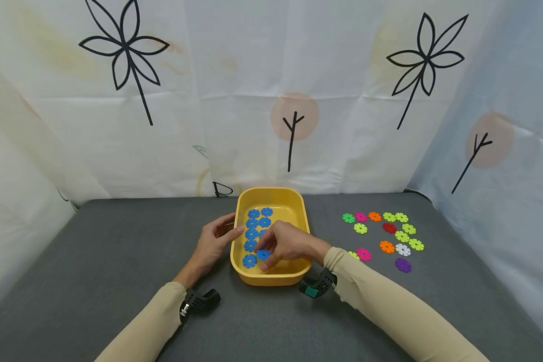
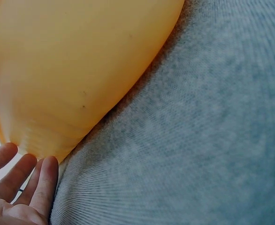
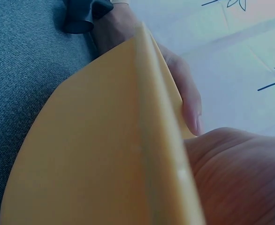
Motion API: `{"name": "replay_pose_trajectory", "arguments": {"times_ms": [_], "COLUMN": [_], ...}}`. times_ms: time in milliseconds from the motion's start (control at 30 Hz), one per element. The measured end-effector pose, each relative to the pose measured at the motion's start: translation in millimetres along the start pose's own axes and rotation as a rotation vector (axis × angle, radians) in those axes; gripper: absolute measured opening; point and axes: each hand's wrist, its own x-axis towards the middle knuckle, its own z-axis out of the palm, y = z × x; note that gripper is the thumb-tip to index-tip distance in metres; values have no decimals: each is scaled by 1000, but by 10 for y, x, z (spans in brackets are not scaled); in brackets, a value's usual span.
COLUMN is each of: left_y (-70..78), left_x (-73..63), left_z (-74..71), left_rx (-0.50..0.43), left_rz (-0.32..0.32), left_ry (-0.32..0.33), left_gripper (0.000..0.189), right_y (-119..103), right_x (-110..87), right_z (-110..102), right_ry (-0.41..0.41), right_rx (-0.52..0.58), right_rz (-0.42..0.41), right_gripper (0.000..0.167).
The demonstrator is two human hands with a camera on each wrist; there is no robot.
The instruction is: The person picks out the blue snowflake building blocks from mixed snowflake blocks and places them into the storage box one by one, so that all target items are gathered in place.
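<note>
Inside a yellow plastic tub (image 1: 294, 201), my right hand (image 1: 287, 244) pinches a blue flower-shaped disc (image 1: 263, 254) between thumb and fingers. That disc is hidden from the right wrist view, where the tub's wall (image 3: 90, 140) stands in front of the hand. Two columns of blue flower discs (image 1: 249, 260) lie along the tub's left side. My left hand (image 1: 212, 244) holds the tub's left rim, thumb over the edge. In the left wrist view its fingertips (image 2: 48, 166) touch the tub's outer wall (image 2: 81, 70).
To the right of the tub, flower discs in several colours lie scattered on the grey table, among them a purple disc (image 1: 403, 265), a white disc (image 1: 402, 250) and a red disc (image 1: 389, 228). A printed white curtain (image 1: 249, 125) hangs behind the table's back edge.
</note>
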Motion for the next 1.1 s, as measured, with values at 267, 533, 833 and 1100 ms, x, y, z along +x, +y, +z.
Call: {"name": "replay_pose_trajectory", "arguments": {"times_ms": [267, 533, 833, 1100], "left_y": [-12, -9, -6, -3], "left_x": [9, 6, 4, 6], "left_z": [5, 6, 8, 7], "left_rx": [2, 18, 16, 10], "left_rz": [-9, -22, -14, -16], "left_ry": [7, 5, 10, 11], "left_gripper": [53, 53, 52, 52], "right_y": [-1, 10, 26, 26], "right_x": [-1, 10, 32, 35], "right_z": [-10, -20, -28, -24], "right_ry": [-13, -39, -42, -41], "right_rx": [7, 35, 29, 24], "right_rz": [36, 55, 26, 18], "right_gripper": [27, 28, 29, 28]}}
